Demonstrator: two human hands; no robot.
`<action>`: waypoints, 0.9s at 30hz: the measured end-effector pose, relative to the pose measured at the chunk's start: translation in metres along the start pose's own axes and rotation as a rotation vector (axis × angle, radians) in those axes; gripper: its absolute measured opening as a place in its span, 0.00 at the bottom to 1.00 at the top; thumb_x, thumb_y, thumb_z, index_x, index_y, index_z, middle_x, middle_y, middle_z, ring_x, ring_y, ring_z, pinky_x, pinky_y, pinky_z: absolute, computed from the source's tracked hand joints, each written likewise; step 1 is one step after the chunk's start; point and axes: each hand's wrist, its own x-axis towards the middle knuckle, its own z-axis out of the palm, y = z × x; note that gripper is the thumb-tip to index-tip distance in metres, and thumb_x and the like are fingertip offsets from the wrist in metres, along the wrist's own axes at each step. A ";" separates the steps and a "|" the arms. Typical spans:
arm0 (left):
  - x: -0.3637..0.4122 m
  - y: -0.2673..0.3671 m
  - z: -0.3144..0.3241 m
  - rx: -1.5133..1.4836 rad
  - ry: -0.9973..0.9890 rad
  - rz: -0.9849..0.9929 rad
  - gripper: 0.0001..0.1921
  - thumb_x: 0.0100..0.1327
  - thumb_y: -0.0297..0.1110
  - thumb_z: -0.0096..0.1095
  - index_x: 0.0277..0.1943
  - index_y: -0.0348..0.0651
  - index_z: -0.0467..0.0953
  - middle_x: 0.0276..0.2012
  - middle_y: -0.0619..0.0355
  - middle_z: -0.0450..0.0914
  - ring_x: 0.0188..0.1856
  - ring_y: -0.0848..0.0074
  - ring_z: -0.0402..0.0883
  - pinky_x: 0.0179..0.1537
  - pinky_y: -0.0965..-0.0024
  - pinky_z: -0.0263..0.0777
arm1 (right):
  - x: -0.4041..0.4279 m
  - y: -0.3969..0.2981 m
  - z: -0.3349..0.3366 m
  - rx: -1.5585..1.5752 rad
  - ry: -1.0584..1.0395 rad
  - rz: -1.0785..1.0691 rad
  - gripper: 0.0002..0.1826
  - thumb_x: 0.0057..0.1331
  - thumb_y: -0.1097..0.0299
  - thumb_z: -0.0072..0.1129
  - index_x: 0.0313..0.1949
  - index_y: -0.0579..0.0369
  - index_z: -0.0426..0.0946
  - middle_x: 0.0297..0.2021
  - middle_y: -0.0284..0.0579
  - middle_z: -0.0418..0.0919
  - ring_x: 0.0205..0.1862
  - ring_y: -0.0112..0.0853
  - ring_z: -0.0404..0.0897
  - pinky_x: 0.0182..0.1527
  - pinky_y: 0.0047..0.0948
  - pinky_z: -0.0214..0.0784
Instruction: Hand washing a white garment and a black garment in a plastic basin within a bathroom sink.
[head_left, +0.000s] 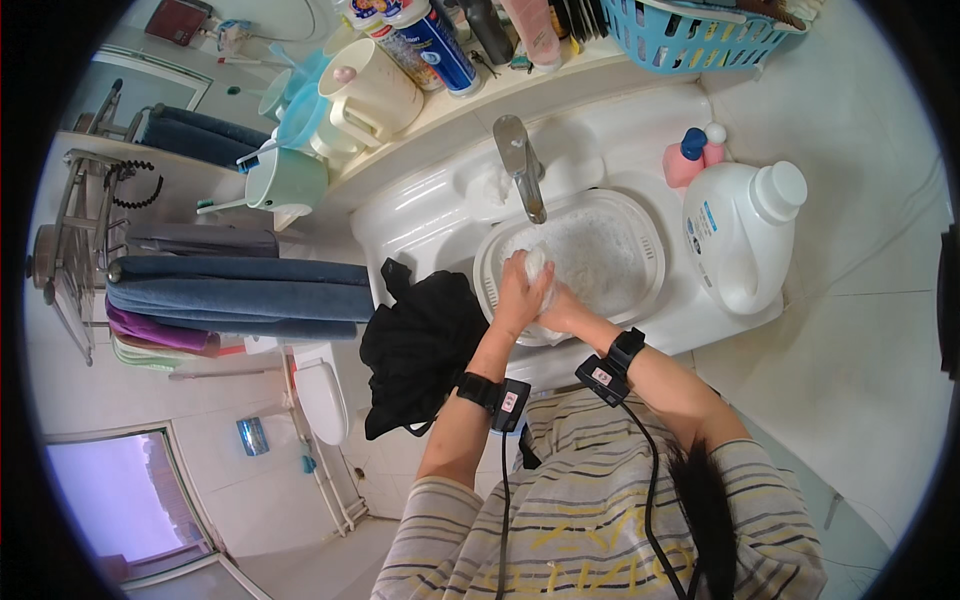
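Note:
Both hands meet over the near left part of a white plastic basin (654, 251) that sits in the washbasin. My left hand (517, 291) grips a wet white cloth (535, 264), with a bunch of it showing above the fingers. My right hand (561, 309) presses against the same cloth from the right, its fingers partly hidden behind the left hand. Soapy water (600, 244) with foam fills the basin. Directly beyond it stands a metal faucet (519, 161), and I cannot tell whether water runs from it.
Black fabric (424, 337) drapes over the washbasin's left edge. On the right stand a large white detergent bottle (739, 232) and pink pump bottles (684, 163). A shelf behind carries a cream pitcher (386, 86), spray cans (439, 52) and a blue basket (690, 37). Blue towels (247, 296) hang left.

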 end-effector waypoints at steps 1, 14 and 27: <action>0.001 -0.003 0.003 -0.002 0.016 -0.032 0.24 0.59 0.40 0.59 0.49 0.25 0.68 0.46 0.34 0.72 0.49 0.51 0.73 0.49 0.62 0.65 | -0.001 0.000 -0.001 -0.023 0.033 -0.014 0.30 0.49 0.61 0.64 0.52 0.50 0.68 0.46 0.52 0.75 0.49 0.46 0.73 0.50 0.38 0.66; 0.002 -0.015 -0.038 -0.393 -0.236 -0.237 0.27 0.53 0.42 0.66 0.51 0.38 0.67 0.32 0.52 0.78 0.35 0.68 0.76 0.37 0.69 0.70 | -0.010 -0.014 -0.015 0.075 0.239 0.000 0.43 0.40 0.61 0.71 0.54 0.59 0.58 0.35 0.57 0.75 0.40 0.50 0.76 0.42 0.41 0.69; 0.007 0.055 -0.090 -0.929 0.097 -0.278 0.09 0.58 0.28 0.59 0.38 0.39 0.67 0.32 0.61 0.74 0.33 0.83 0.72 0.37 0.78 0.68 | -0.017 0.040 -0.009 0.077 0.070 0.071 0.67 0.34 0.53 0.77 0.66 0.58 0.39 0.62 0.62 0.51 0.63 0.51 0.54 0.65 0.41 0.47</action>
